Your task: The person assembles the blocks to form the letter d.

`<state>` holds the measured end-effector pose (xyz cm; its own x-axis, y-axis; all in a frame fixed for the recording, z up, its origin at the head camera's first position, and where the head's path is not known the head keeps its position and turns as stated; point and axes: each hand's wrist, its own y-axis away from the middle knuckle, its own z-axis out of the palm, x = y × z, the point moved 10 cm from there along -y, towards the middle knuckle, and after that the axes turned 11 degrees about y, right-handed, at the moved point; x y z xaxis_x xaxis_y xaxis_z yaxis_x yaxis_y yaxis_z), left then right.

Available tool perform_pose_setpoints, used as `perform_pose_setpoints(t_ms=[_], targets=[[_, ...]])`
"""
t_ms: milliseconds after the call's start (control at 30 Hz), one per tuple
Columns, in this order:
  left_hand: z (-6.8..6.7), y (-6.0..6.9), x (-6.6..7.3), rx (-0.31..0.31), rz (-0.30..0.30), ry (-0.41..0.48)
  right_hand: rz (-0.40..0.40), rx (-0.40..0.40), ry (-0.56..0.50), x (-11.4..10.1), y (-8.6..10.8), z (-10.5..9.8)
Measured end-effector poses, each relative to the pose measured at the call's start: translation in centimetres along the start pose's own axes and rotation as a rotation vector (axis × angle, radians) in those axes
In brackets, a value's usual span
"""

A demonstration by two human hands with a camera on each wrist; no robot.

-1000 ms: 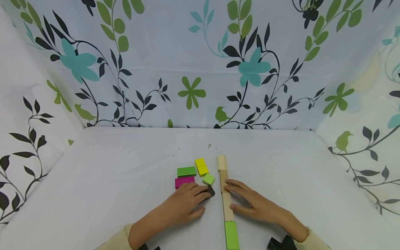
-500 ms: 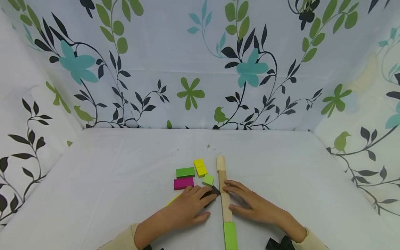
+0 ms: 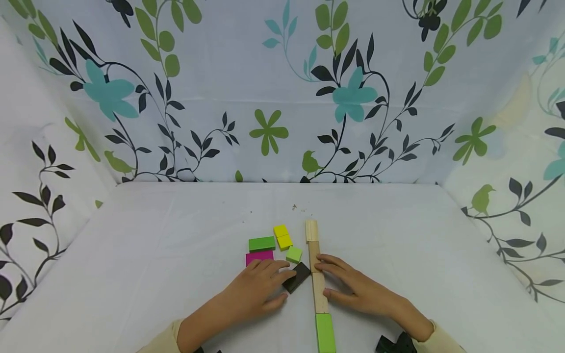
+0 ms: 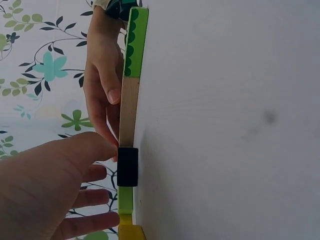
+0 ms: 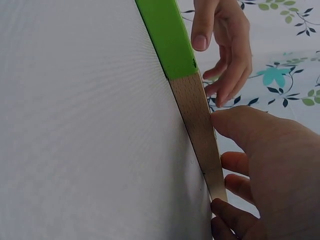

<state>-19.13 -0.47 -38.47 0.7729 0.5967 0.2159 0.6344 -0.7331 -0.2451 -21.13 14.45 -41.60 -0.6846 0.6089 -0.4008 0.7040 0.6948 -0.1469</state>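
Note:
A black block (image 3: 296,278) lies at an angle on the white table, its far right corner at the row of blocks. My left hand (image 3: 256,289) is just left of it, with a fingertip at its edge and the thumb apart. Along the right side of the row, my right hand (image 3: 359,289) rests loosely extended fingertips against the plain wooden blocks (image 3: 320,292). A bright green block (image 3: 325,332) forms the row's near end, and a short pale wooden piece (image 3: 311,230) its far end. In the right wrist view, the right thumb touches the wooden block (image 5: 195,115).
Beyond my left hand lie a magenta block (image 3: 259,257), a green block (image 3: 262,243), two small yellow blocks (image 3: 283,237) and a small light green block (image 3: 294,254). A patterned cloth (image 3: 203,88) rises behind the table. Dark wrist gear (image 3: 397,343) shows at the right wrist.
The black block has moved right, up to the row. My left hand followed, then drew back left, uncovering more of the block. A yellow edge seen beside it is hidden again. The right hand stays.

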Motion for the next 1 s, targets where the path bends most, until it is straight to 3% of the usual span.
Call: perform_pose_setpoints(t_ms=[167,300,500,800,1000], targets=[[-0.9,0.7,-0.5,0.101,0.025,-0.030,0.009,-0.002,-0.006,0.1,0.0,-0.2],[-1.5,1.3,-1.0,0.151,-0.007,-0.082,0.012,-0.011,-0.008,0.1,0.0,0.0],[-1.6,2.0,-2.0,0.136,-0.089,-0.133,0.015,-0.010,0.004,0.2,-0.1,0.0],[-1.7,2.2,-1.5,0.153,-0.038,-0.119,0.027,-0.017,-0.013,0.2,-0.1,-0.2],[-1.5,2.4,-1.2,0.089,-0.046,-0.103,0.029,-0.021,-0.012,0.3,-0.1,-0.2]])
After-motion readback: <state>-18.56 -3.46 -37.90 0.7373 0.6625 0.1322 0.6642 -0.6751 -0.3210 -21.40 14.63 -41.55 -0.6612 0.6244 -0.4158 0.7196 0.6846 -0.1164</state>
